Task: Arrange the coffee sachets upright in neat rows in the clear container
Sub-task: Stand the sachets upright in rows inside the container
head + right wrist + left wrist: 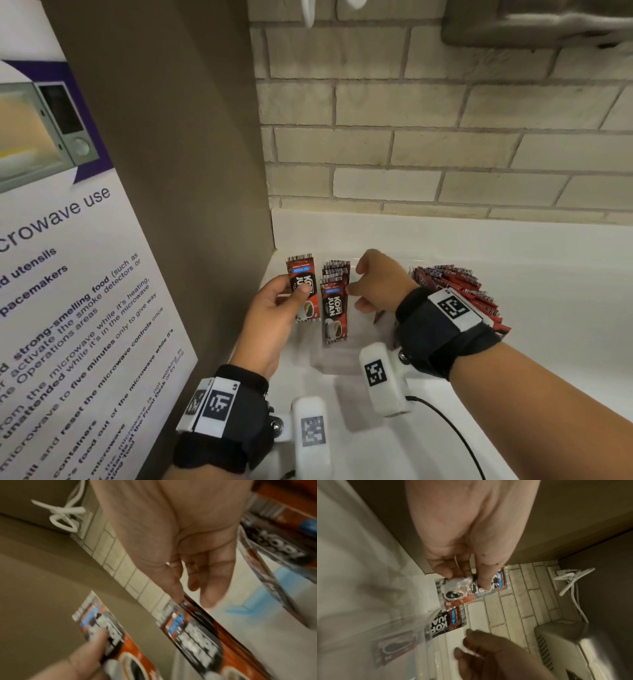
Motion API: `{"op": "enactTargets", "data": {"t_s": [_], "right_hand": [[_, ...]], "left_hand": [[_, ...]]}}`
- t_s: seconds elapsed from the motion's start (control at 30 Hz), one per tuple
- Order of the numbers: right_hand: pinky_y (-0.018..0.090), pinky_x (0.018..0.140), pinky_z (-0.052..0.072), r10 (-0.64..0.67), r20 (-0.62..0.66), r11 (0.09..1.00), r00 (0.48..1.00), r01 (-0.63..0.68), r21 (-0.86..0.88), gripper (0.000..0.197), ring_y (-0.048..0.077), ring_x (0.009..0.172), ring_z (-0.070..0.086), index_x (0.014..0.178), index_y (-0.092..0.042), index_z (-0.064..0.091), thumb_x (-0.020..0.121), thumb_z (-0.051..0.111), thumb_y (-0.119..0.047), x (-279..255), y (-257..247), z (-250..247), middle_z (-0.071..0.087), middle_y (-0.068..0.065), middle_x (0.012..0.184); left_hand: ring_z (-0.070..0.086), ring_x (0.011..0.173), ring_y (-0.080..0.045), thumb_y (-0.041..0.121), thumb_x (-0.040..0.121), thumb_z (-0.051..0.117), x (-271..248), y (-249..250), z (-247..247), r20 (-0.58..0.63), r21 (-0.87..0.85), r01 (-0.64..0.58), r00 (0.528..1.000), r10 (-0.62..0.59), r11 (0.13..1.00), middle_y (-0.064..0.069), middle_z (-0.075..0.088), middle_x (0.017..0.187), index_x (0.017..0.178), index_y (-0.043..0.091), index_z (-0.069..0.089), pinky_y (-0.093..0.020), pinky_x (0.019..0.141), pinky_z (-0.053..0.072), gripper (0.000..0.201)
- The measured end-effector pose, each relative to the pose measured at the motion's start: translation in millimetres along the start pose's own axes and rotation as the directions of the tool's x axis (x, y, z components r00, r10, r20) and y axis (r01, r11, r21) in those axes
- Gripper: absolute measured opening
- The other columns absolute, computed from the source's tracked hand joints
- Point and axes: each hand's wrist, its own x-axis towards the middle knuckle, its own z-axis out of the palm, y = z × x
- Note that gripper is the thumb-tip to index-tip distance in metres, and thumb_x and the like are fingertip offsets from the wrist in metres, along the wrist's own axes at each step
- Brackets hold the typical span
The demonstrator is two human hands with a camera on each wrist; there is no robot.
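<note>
While a cream brick-tiled wall (428, 137) fills the background, a tall grey-brown cabinet side (164, 171) stands at the left, carrying a white laminated microwave-use notice (68, 274). Below them runs a white countertop (513, 274). On it sits the clear plastic rectangular container (346, 359), open at the top and hard to make out against the white surface. To its right lies a loose heap of red coffee sachets (459, 287), fanned out and partly hidden behind the right wrist strap. Inside the container, against its left wall, a small stack of red and black coffee sachets (335, 301) stands upright with the barcode ends at the top. The right hand (380, 284) reaches over the container, its fingers loosely curled, with fingertips (178, 595) touching the stack's upper right edge; no grasp shows. The left hand (274, 315) holds a single red and black coffee sachet (303, 287) upright just left of the stack, thumb pressed on its printed face, fingers behind.
</note>
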Motion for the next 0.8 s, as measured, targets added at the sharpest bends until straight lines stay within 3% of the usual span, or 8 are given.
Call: {"op": "enactTargets", "data": {"t_s": [0.1, 0.17, 0.23, 0.33, 0.5, 0.63, 0.8], "right_hand": [[0.029, 0.058, 0.047, -0.126, 0.022, 0.985, 0.992, 0.123, 0.122, 0.020, 0.019, 0.064, 0.055, 0.094, -0.014, 0.049, 0.085, 0.053, 0.004, -12, -15, -15, 0.054, 0.005, 0.079], [0.024, 0.058, 0.047, -0.208, 0.125, 0.958, 0.970, 0.176, 0.228, 0.020, 0.016, 0.067, 0.057, 0.102, -0.015, 0.054, 0.086, 0.057, -0.001, -23, -27, -23, 0.057, 0.004, 0.083], [0.021, 0.057, 0.048, -0.270, 0.189, 0.948, 0.944, 0.226, 0.224, 0.015, 0.012, 0.064, 0.058, 0.100, -0.013, 0.058, 0.087, 0.063, -0.009, -29, -34, -26, 0.059, 0.003, 0.081], [0.021, 0.055, 0.052, -0.327, 0.138, 0.944, 0.935, 0.316, 0.097, 0.004, 0.011, 0.056, 0.059, 0.088, -0.009, 0.060, 0.087, 0.064, -0.007, -29, -38, -28, 0.060, 0.007, 0.075], [0.025, 0.055, 0.056, -0.265, -0.088, 0.961, 0.960, 0.270, 0.053, 0.012, 0.017, 0.053, 0.061, 0.080, -0.009, 0.055, 0.087, 0.060, 0.000, -19, -28, -35, 0.059, 0.008, 0.067], [0.033, 0.065, 0.058, -0.151, -0.001, 0.988, 0.988, 0.151, -0.030, 0.018, 0.020, 0.054, 0.060, 0.076, -0.012, 0.052, 0.086, 0.060, 0.000, -13, -18, -19, 0.061, 0.011, 0.065], [0.045, 0.072, 0.059, -0.087, 0.030, 0.996, 0.996, 0.088, -0.029, 0.023, 0.029, 0.060, 0.063, 0.072, -0.011, 0.049, 0.082, 0.064, 0.003, -4, -8, 6, 0.056, 0.007, 0.065]], "left_hand": [[0.069, 0.091, -0.019, 0.016, 0.092, 0.060, 0, 3, 4, 0.016, 0.050, -0.025, 1.000, 0.024, 0.998, 0.001, 0.074, 0.094, 0.097, 0.022, 0.070, -0.034, 0.083, 0.053, 0.013], [0.068, 0.091, -0.025, 0.015, 0.089, 0.063, -1, 7, 7, 0.042, 0.078, -0.047, 0.998, 0.044, 0.996, -0.001, 0.074, 0.092, 0.093, 0.025, 0.072, -0.045, 0.089, 0.052, 0.014], [0.068, 0.086, -0.024, 0.012, 0.087, 0.065, -1, 10, 12, 0.072, 0.114, -0.066, 0.996, 0.058, 0.991, -0.004, 0.074, 0.089, 0.089, 0.025, 0.072, -0.048, 0.089, 0.052, 0.014], [0.064, 0.085, -0.018, 0.015, 0.085, 0.069, -2, 11, 15, 0.111, 0.176, -0.098, 0.991, 0.080, 0.980, -0.004, 0.071, 0.091, 0.095, 0.027, 0.068, -0.043, 0.088, 0.052, 0.015], [0.057, 0.087, -0.011, 0.016, 0.090, 0.063, -2, 11, 4, -0.043, 0.125, -0.072, 0.996, 0.078, 0.990, 0.011, 0.062, 0.086, 0.094, 0.028, 0.064, -0.026, 0.078, 0.046, 0.013], [0.055, 0.085, -0.011, 0.008, 0.092, 0.056, -1, 9, 1, -0.077, 0.103, -0.030, 0.996, 0.038, 0.994, 0.009, 0.061, 0.086, 0.091, 0.024, 0.062, -0.020, 0.067, 0.044, 0.018], [0.057, 0.087, -0.014, 0.004, 0.089, 0.057, -3, 4, 1, -0.072, 0.145, -0.004, 0.997, 0.015, 0.989, 0.005, 0.063, 0.088, 0.089, 0.023, 0.064, -0.026, 0.079, 0.043, 0.020]]}}
